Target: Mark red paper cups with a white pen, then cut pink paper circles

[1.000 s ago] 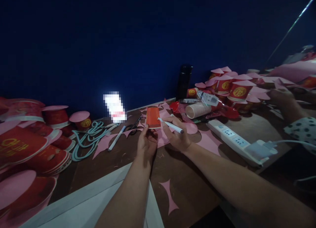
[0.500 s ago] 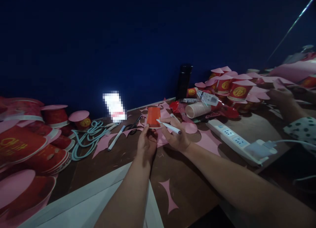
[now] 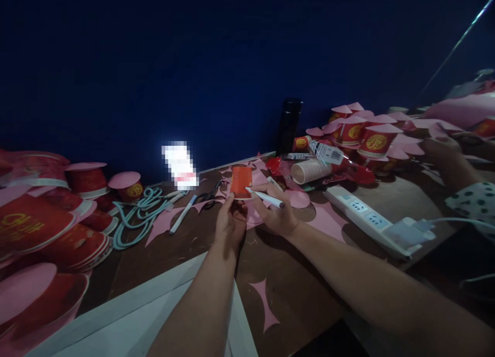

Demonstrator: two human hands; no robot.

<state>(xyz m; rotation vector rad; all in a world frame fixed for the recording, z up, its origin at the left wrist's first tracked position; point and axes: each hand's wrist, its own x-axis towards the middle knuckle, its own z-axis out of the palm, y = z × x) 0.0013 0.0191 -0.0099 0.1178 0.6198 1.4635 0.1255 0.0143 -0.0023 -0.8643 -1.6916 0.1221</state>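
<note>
An orange-red paper cup (image 3: 242, 181) is upside down or tilted in front of me; I cannot tell which. My left hand (image 3: 231, 218) is closed on its lower rim, thumb against the side. Between the fingers of my right hand (image 3: 276, 213) is a white marker pen (image 3: 267, 197) with a dark end. The pen's tip meets the cup's right side near the bottom. Pink paper offcuts (image 3: 255, 215) lie under and around both hands. Left of the cup are black scissors (image 3: 209, 196) and another marker (image 3: 183, 214) on the brown table.
Red cups (image 3: 34, 223) with pink paper discs crowd the left; more capped cups (image 3: 377, 140) are piled right. Nearby are a coiled cable (image 3: 135, 218), nested cups (image 3: 309, 170), a black bottle (image 3: 289, 125) and a power strip (image 3: 361, 215). A co-worker's hand (image 3: 443, 153) is at right.
Both hands hold nearly the same pose. The pen tip stays at the cup's lower right, and the view has shifted very slightly.
</note>
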